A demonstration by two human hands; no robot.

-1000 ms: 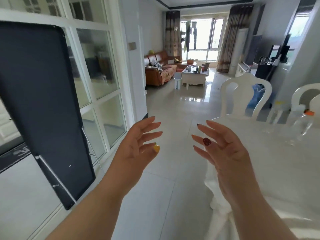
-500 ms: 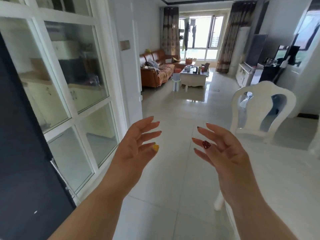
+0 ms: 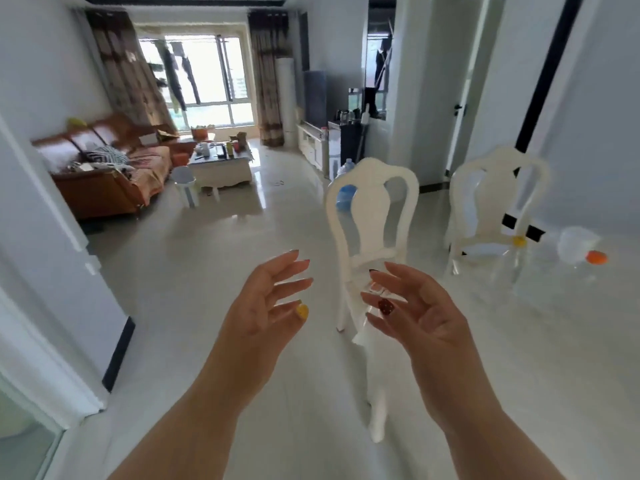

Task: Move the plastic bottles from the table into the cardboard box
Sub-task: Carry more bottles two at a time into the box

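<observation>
Change since half a second ago: the view has swung to the right. The glass-paned partition that filled the left side is gone from view apart from a white frame edge at the near left, a second chair has come into sight, and the clear bottles are visible again on the right. Both hands keep the same raised pose.
Left hand (image 3: pixel 263 313): raised at centre, palm turned inward, fingers spread and loosely curved, holding nothing; the thumbnail is yellow.
Right hand (image 3: pixel 419 317): raised just right of centre, facing the left hand with a gap between them, fingers spread and relaxed, holding nothing; one nail is dark red.
Plastic bottles: on the white table (image 3: pixel 519 358) at the right, beyond the right hand. One clear bottle with a yellow cap (image 3: pixel 512 268) stands upright; a second clear bottle with an orange cap (image 3: pixel 580 252) is further right, and whether it stands or lies is hard to tell through the blur.
Cardboard box: not in view.
Surface: the table is white and glossy, filling the near right; one white table leg (image 3: pixel 377 410) shows below the hands.
Chairs: two white carved chairs, the nearer chair (image 3: pixel 370 209) behind the hands, the second chair (image 3: pixel 495 199) to its right.
Room: pale shiny floor tiles (image 3: pixel 207 289); far left, an orange-brown sofa (image 3: pixel 107 168) and a white coffee table (image 3: pixel 221 164); at the far end, a bright window (image 3: pixel 204 81) between brown curtains.
</observation>
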